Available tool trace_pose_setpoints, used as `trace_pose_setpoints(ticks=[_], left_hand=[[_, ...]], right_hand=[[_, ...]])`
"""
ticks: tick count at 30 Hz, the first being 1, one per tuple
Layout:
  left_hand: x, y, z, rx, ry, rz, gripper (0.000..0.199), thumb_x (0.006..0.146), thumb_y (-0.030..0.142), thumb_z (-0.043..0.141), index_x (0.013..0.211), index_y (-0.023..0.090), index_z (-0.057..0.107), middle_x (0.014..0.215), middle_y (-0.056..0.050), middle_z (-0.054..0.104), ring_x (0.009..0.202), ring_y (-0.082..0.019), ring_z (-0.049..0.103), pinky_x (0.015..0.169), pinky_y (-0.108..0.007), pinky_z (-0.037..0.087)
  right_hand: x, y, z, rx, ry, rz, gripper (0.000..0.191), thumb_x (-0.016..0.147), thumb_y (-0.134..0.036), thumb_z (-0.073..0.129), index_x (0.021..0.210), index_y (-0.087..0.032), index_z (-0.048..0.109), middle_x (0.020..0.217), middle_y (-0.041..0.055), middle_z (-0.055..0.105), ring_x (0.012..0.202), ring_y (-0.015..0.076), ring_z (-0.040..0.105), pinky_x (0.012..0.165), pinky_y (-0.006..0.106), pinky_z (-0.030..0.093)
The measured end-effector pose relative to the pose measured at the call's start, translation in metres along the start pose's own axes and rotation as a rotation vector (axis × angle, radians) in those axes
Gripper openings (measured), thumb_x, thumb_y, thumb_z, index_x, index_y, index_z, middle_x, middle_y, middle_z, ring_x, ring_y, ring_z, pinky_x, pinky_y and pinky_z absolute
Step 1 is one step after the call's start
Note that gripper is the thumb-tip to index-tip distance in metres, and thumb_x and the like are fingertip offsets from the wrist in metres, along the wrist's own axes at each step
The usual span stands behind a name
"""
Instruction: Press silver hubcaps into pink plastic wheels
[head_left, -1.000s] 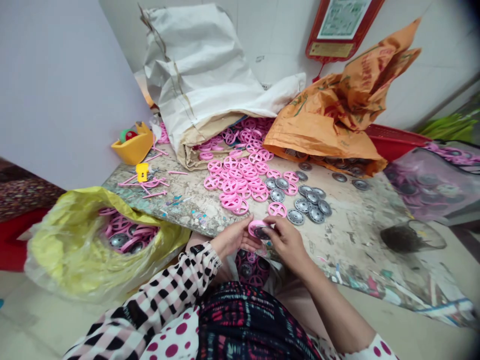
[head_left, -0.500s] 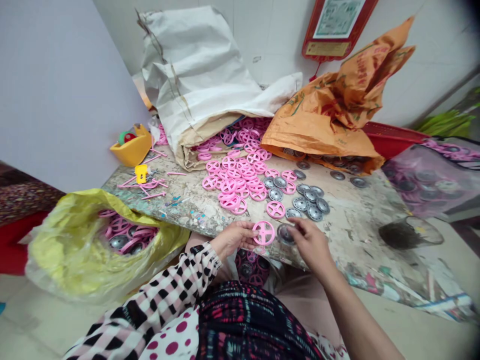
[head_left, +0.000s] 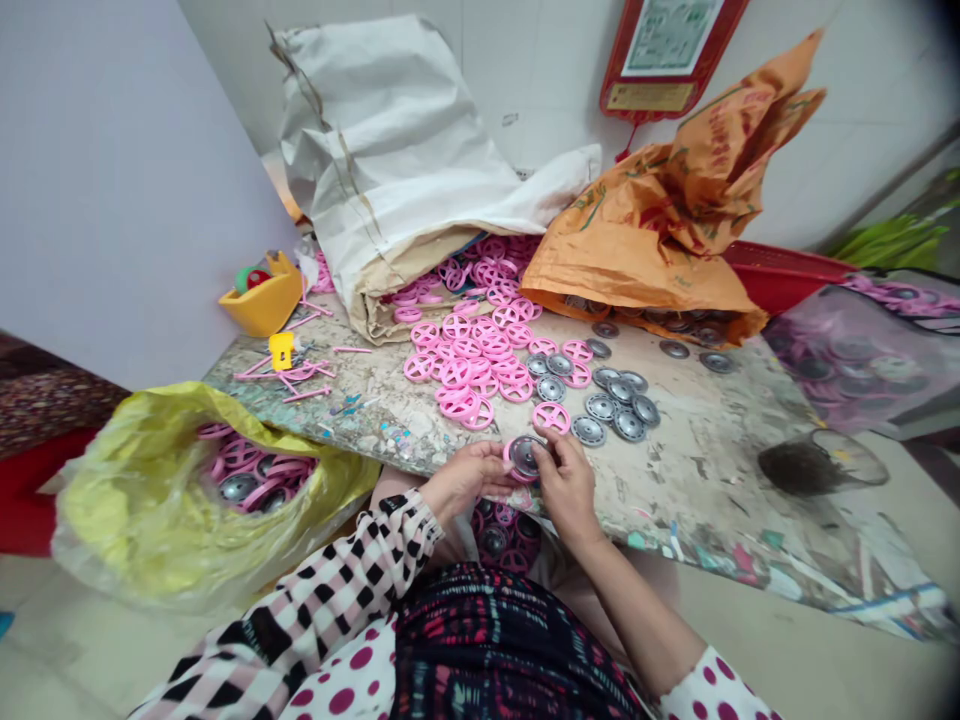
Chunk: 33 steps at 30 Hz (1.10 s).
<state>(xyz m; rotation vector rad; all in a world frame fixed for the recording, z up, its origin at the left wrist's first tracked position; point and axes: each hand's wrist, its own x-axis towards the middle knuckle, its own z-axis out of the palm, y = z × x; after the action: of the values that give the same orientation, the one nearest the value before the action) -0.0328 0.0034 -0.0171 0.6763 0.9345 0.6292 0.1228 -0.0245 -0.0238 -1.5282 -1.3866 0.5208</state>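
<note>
Because the pink plastic wheel [head_left: 508,460] looks light and stiff, best held by its rim, the left hand [head_left: 463,474] and right hand [head_left: 568,487] clamp their grips on its edge, a grey metal hub [head_left: 526,457] against it, just above the surface [head_left: 697,480].

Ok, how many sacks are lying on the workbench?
2: a white woven sack at the back left and an orange woven sack at the back right.

A stained workbench [head_left: 697,490] (pink wheels [head_left: 469,365], metal discs [head_left: 615,410])
</note>
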Motion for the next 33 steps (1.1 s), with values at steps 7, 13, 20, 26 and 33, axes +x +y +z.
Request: trace_pose_setpoints(ticks=[7, 13, 20, 26, 33], left_hand=[[0.000, -0.006, -0.001, -0.023, 0.019, 0.045, 0.041, 0.058, 0.021, 0.077, 0.094, 0.013, 0.060, 0.078, -0.005, 0.067, 0.066, -0.016, 0.065, 0.067, -0.028, 0.051], [0.000, -0.009, -0.002, -0.038, -0.002, 0.076, 0.047, 0.055, 0.023, 0.081, 0.095, 0.014, 0.058, 0.080, -0.002, 0.066, 0.066, -0.013, 0.063, 0.068, -0.027, 0.051], [-0.003, -0.008, 0.000, -0.037, 0.009, 0.110, 0.048, 0.055, 0.030, 0.084, 0.092, 0.014, 0.058, 0.083, -0.002, 0.066, 0.070, -0.014, 0.063, 0.068, -0.027, 0.052], [0.001, -0.011, 0.001, -0.037, 0.038, 0.118, 0.045, 0.054, 0.029, 0.082, 0.088, 0.014, 0.057, 0.074, -0.001, 0.065, 0.066, -0.015, 0.063, 0.064, -0.028, 0.053], [-0.003, -0.010, 0.008, 0.018, 0.090, 0.127, 0.038, 0.057, 0.028, 0.079, 0.086, 0.014, 0.058, 0.071, -0.001, 0.063, 0.061, -0.014, 0.062, 0.058, -0.026, 0.051]], right_hand=[[-0.002, 0.009, 0.002, -0.076, -0.041, -0.009, 0.033, 0.085, -0.041, 0.052, 0.102, -0.018, 0.069, 0.094, 0.0084, 0.058, 0.091, 0.0207, 0.054, 0.084, 0.036, 0.044], [-0.005, 0.011, -0.001, -0.069, -0.102, -0.111, 0.029, 0.087, -0.038, 0.053, 0.102, -0.019, 0.068, 0.096, 0.0079, 0.059, 0.090, 0.0192, 0.055, 0.082, 0.034, 0.045], [-0.003, 0.015, -0.001, 0.020, -0.217, 0.036, 0.045, 0.080, -0.040, 0.059, 0.118, -0.016, 0.060, 0.096, 0.0074, 0.061, 0.081, 0.0181, 0.055, 0.077, 0.032, 0.046], [-0.008, 0.008, -0.001, 0.088, -0.320, 0.136, 0.029, 0.082, -0.040, 0.055, 0.101, -0.020, 0.064, 0.086, 0.0015, 0.067, 0.078, 0.0167, 0.059, 0.074, 0.028, 0.045], [-0.014, 0.012, 0.002, 0.120, -0.268, 0.163, 0.031, 0.083, -0.043, 0.054, 0.101, -0.019, 0.063, 0.088, 0.0025, 0.067, 0.080, 0.0176, 0.060, 0.075, 0.028, 0.046]])
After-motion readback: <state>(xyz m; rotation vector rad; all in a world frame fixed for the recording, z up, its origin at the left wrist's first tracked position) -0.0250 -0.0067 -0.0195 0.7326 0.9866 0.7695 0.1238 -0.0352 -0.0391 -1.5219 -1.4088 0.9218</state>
